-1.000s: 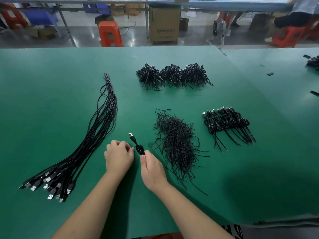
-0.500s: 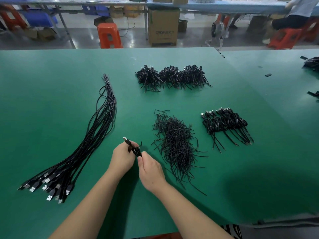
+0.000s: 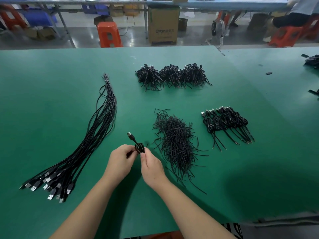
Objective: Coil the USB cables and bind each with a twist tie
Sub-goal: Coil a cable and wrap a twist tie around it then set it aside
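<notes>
1. The desk (image 3: pixel 51 100) has a green top that looks smooth and not shiny.
2. The loose cables (image 3: pixel 96 135) are black and a bit shiny, with bright metal plugs (image 3: pixel 50 197).
3. The box (image 3: pixel 163 25) is brown cardboard.
4. The stool (image 3: pixel 109 34) is shiny orange plastic.

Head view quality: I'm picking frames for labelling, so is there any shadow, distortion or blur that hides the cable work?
Head view: wide-angle bending curves the far edge of the green table; a broad soft shadow darkens its near right part; left hand and right hand holding the coiled cable are evenly lit and sharp; the seated person in the top right corner is smeared; no strong glare on the mat.
</notes>
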Tool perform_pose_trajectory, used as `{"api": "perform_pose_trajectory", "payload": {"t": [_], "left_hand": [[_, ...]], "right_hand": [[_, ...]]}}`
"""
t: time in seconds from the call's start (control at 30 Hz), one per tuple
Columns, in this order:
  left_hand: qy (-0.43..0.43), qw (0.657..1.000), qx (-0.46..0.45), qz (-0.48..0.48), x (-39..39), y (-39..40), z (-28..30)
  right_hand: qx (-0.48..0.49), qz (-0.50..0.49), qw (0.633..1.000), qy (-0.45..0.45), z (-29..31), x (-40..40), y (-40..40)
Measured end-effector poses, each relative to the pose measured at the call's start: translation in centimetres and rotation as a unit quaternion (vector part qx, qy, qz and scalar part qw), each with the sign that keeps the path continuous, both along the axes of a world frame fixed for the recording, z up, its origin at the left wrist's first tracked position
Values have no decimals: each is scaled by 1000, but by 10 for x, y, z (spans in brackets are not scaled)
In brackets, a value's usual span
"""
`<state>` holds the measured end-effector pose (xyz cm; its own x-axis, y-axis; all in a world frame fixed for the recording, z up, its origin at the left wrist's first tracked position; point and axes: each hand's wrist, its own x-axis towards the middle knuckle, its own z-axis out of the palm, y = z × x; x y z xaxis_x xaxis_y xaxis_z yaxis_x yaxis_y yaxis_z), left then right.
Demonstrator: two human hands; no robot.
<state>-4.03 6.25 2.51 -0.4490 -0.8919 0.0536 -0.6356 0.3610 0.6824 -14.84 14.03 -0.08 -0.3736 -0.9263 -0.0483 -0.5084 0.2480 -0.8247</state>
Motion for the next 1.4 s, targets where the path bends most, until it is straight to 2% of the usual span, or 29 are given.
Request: {"api": "perform_pose_trajectory", "payload": {"t": [0.2, 0.4, 0.5, 0.57, 0.63, 0.73, 0.87, 1.03, 1.1, 1.23, 1.4], "left_hand": [[9, 1000, 16, 1, 1, 9, -1], [-3, 999, -45, 11, -1, 14, -4], [-46, 985, -165, -7, 2, 19, -6], [-65, 946, -312, -60, 7, 18, -8], [-60, 899, -416, -123, 13, 10, -7], [-68, 871, -450, -182, 20, -2, 1], [-77, 881, -407, -228, 16, -1, 6], [-21, 927, -337, -165, 9, 4, 7], [2, 953, -275, -130, 8, 7, 8], [47, 995, -84, -32, 7, 7, 10], [80, 992, 96, 19, 13, -4, 12]], "right_hand": [[-5, -26, 999, -34, 2, -2, -2], [-14, -30, 998, -57, 5, -2, -1], [-14, -39, 996, -84, 6, -4, -1], [-14, -44, 995, -92, 6, -4, -2], [-12, -38, 994, -98, 5, -4, -3], [2, -18, 992, -125, 5, -6, -6], [33, 8, 987, -159, 7, -9, -6], [27, 31, 984, -171, 12, -11, -1], [24, 36, 986, -162, 11, -12, 0], [25, 55, 994, -93, 9, -9, 0], [0, 81, 995, 58, 1, -2, 6]]}}
